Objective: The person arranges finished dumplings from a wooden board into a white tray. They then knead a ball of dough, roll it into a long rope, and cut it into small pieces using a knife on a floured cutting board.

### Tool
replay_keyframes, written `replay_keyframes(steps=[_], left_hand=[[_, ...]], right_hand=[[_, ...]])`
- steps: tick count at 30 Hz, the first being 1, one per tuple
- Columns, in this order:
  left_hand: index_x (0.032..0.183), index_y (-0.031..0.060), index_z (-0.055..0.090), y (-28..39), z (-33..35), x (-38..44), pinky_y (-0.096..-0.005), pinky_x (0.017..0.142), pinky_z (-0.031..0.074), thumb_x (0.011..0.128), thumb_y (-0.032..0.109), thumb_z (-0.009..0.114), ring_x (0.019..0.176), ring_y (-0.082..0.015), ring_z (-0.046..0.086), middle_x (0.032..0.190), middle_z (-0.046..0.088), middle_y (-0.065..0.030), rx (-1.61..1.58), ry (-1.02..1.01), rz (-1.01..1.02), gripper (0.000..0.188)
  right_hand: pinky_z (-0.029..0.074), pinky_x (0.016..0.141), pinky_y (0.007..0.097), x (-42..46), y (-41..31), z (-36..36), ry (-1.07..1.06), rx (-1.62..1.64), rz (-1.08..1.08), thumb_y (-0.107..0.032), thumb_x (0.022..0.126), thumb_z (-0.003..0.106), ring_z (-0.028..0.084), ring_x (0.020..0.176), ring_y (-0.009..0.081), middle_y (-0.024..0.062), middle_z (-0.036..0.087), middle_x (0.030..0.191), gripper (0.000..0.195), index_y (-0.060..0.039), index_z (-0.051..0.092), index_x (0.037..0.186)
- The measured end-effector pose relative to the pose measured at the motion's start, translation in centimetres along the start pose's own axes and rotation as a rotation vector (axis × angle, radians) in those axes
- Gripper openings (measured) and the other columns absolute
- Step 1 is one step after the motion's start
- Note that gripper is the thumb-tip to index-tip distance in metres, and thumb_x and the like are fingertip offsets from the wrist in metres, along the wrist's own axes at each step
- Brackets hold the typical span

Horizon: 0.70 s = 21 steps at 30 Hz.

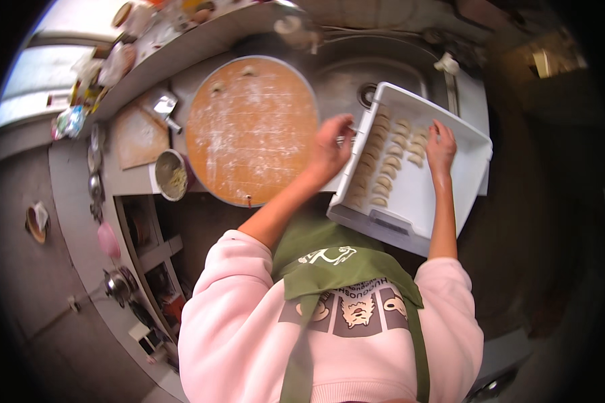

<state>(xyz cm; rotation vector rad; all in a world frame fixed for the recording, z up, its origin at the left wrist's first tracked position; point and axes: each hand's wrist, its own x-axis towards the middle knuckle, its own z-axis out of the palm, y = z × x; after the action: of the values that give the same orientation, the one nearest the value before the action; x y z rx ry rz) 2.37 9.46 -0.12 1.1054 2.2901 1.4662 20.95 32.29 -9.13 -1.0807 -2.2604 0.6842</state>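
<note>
In front of me a white plastic drawer (418, 201) rests tilted across the sink edge, its clear grey front with a handle facing my apron. Curved dumplings (392, 151) lie in it in three rows, the right row shortest. My right hand (442, 146) reaches inside, fingertips bent down beside the top of the right row; whether they pinch a dumpling is hidden. My left hand (335, 143) is curled at the drawer's left rim, and I cannot tell if it grips it. Left of it lies a floured round board (254, 131) with two dumplings (249, 70) near its far edge.
A metal sink (353, 70) with a drain lies behind the drawer. At left are a bowl (174, 176) with pale filling, a floured cutting board (138, 136) and a cleaver (165, 105). Bags and jars crowd the ledge (181, 50). The round board overhangs the counter's front edge.
</note>
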Motion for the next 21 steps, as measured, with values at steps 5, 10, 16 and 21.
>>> replay_keyframes(steps=[5,10,16,21], left_hand=[[0.115,-0.0023,0.062,-11.8,-13.1,4.9,-0.044,0.088,0.051,0.082,0.003,0.062,0.1,-0.0398,0.064,0.107,0.066,-0.0242,0.375,0.337,-0.033,0.034],[0.121,-0.0019,0.06,-18.3,-21.6,8.4,-0.0462,0.097,0.047,0.079,0.001,0.059,0.111,-0.0418,0.059,0.117,0.063,-0.0267,0.473,0.339,-0.347,0.042],[0.122,0.0002,0.061,-25.4,-23.8,11.6,-0.0469,0.093,0.048,0.075,-0.004,0.055,0.109,-0.0424,0.059,0.112,0.065,-0.0254,0.555,0.246,0.177,0.048],[0.118,0.0041,0.064,-25.3,-24.7,10.9,-0.0466,0.087,0.049,0.072,-0.006,0.055,0.099,-0.0401,0.06,0.101,0.066,-0.0195,0.495,0.12,0.016,0.048]], right_hand=[[0.051,0.081,0.0396,1.6,-13.4,-0.2,0.031,0.195,-0.241,-0.002,0.086,0.065,0.065,0.093,0.0321,0.0124,0.068,0.101,0.022,-0.0057,0.069,0.107],[0.052,0.085,0.0393,3.9,-22.4,8.0,-0.178,0.391,-0.357,-0.004,0.082,0.069,0.065,0.098,0.0331,0.0151,0.067,0.105,0.026,-0.0049,0.068,0.108],[0.049,0.093,0.0427,7.3,-29.3,21.4,-0.369,0.279,-0.407,-0.016,0.08,0.072,0.061,0.106,0.0378,0.0208,0.062,0.115,0.041,-0.0041,0.063,0.118],[0.046,0.096,0.0462,7.1,-33.6,26.4,-0.507,0.13,-0.33,-0.018,0.079,0.071,0.056,0.11,0.0395,0.0211,0.056,0.116,0.047,-0.0064,0.059,0.123]])
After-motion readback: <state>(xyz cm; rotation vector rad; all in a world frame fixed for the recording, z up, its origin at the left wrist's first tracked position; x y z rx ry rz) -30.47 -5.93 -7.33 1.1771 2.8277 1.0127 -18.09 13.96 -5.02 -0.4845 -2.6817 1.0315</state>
